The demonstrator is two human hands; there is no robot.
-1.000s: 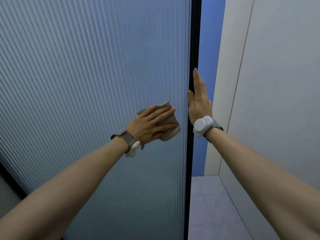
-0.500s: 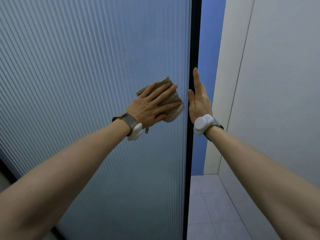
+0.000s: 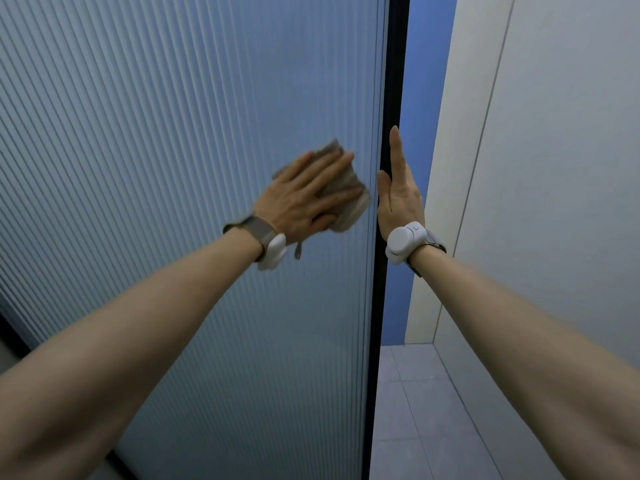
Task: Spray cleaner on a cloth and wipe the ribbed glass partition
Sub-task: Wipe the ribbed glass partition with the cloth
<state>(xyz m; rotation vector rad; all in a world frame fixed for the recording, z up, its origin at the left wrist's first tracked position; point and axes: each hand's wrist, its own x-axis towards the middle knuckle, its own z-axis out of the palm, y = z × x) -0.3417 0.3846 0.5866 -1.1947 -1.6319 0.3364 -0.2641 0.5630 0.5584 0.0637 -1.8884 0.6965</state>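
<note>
Two bare forearms are reaching away from the camera. Left hand [image 3: 304, 199] is pressing a folded tan cloth [image 3: 346, 194] flat against the ribbed glass partition [image 3: 173, 168], fingers spread over it, near the right edge. Right hand [image 3: 398, 199] is lying released, fingers straight, along the black frame [image 3: 384, 271]. Step in hand: wiping. Next move likely calls for steady pressure along the ribs. No readable writing.

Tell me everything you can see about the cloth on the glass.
The cloth is a small folded pad, grey-brown with a woven, towel-like look, slightly motion-blurred. The left hand presses it flat against the ribbed glass partition, fingers spread over it, near the panel's black edge frame. Its top and right edges stick out past the fingers. Wetness cannot be judged.
</note>
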